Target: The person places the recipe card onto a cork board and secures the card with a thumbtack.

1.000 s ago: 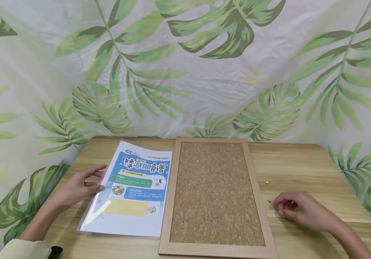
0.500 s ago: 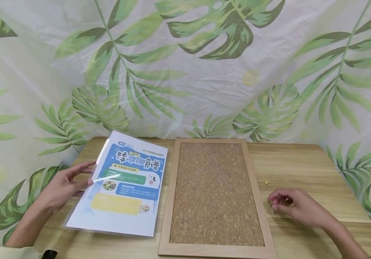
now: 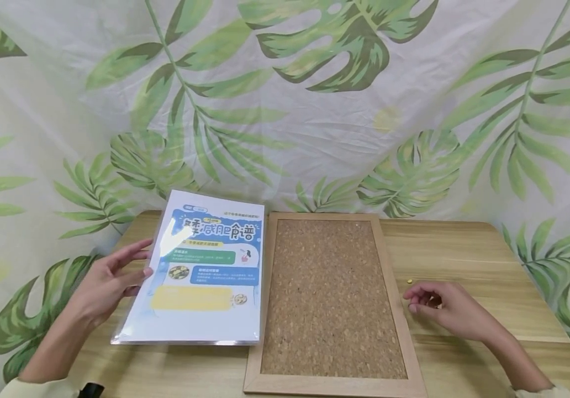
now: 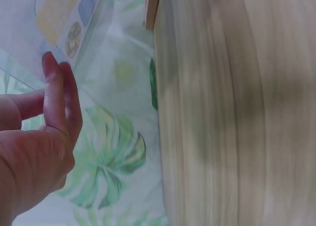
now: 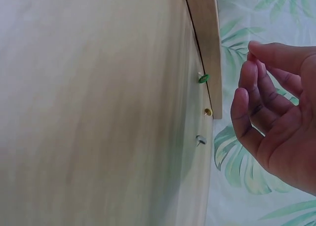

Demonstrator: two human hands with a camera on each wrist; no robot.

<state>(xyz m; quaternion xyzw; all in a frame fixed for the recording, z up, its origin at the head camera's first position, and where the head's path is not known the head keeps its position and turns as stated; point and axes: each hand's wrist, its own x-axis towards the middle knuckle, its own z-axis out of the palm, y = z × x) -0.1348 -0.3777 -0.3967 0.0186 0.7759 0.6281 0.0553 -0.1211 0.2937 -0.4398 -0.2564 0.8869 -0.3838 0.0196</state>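
My left hand (image 3: 103, 284) pinches the left edge of a laminated poster sheet (image 3: 200, 326), printed in blue, green and yellow. The sheet is raised and tilted, and its lower right corner overlaps the frame of a cork board (image 3: 332, 298). Part of the sheet also shows in the left wrist view. Loosely curled, my right hand (image 3: 446, 307) hovers beside the board's right edge, with nothing visible between its fingers. In the right wrist view, a green thumbtack (image 5: 203, 78), a yellow thumbtack (image 5: 208, 112) and a silver thumbtack (image 5: 200, 140) lie on the table.
The cork board's wooden frame (image 3: 334, 384) lies flat on the wood-grain table (image 3: 464, 249). A leaf-patterned cloth (image 3: 315, 143) hangs behind the table and at both sides. A black object (image 3: 91, 390) shows at the left sleeve.
My left hand has lifted the poster sheet, first drawing it left, then bringing it up and right toward the board. My right hand has shifted slightly left and up.
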